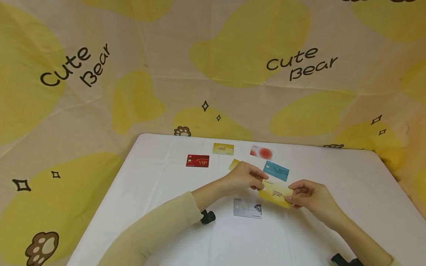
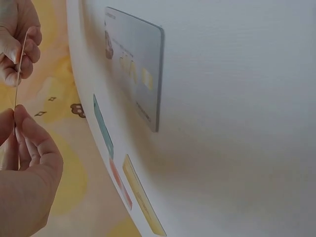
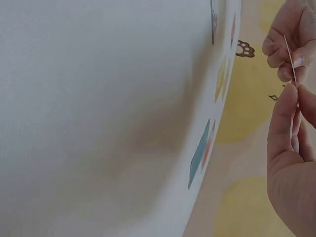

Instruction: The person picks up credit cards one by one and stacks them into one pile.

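Note:
A yellow card (image 1: 274, 194) with gold lettering is held up over the white table, tilted, between both hands. My left hand (image 1: 243, 176) pinches its left end between thumb and fingers. At the right end, my right hand (image 1: 314, 198) grips the card the same way. Both wrist views show it edge-on as a thin line, the left hand (image 2: 32, 163) low in one and the right hand (image 3: 291, 158) low in the other. Just behind it lies a teal VIP card (image 1: 276, 171). A silver VIP card (image 1: 247, 208) lies nearer, below the left hand.
Farther back on the white table (image 1: 159, 207) lie a red VIP card (image 1: 198, 161), a gold card (image 1: 223, 149) and a white card with red circles (image 1: 261, 152). Another yellow card (image 1: 234, 164) is partly hidden behind the left hand. A patterned cloth (image 1: 233, 96) hangs behind the table.

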### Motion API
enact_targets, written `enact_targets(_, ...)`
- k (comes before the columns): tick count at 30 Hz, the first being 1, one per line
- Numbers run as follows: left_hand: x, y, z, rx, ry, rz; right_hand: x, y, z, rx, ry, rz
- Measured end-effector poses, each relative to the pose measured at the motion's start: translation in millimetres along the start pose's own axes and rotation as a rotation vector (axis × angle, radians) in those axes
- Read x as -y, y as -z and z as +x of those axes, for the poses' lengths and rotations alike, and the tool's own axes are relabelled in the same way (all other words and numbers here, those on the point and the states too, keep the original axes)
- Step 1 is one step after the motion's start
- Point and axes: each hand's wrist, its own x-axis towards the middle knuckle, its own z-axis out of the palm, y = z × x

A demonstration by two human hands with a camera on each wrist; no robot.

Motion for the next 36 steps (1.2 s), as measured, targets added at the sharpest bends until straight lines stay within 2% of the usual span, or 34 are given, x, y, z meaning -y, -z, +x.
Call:
enact_targets(11,9.5,11.4,-12.0,0.007,0.011,0.079,-0.8,-14.5,4.2,0.049,-0.011,0.006)
enact_targets(16,14.8,14.7,-18.6,-0.023,-0.003,0.117,-1.3,-22.5,4.7,0.074,-0.022,0.018)
enact_targets(21,18.4,19.7,-25.5,-0.057,-0.002,0.136,0.2,-30.6,6.2,0.1,0.001,0.023)
enact_targets(25,19.1,23.6,-32.7,-0.066,0.021,0.137,1.9,-35.5,8.2,0.129,0.012,0.03)
enact_targets(36,24.1,27.3,-41.1,-0.088,0.015,0.192,1.0,-45.9,13.0,0.153,0.036,0.008)
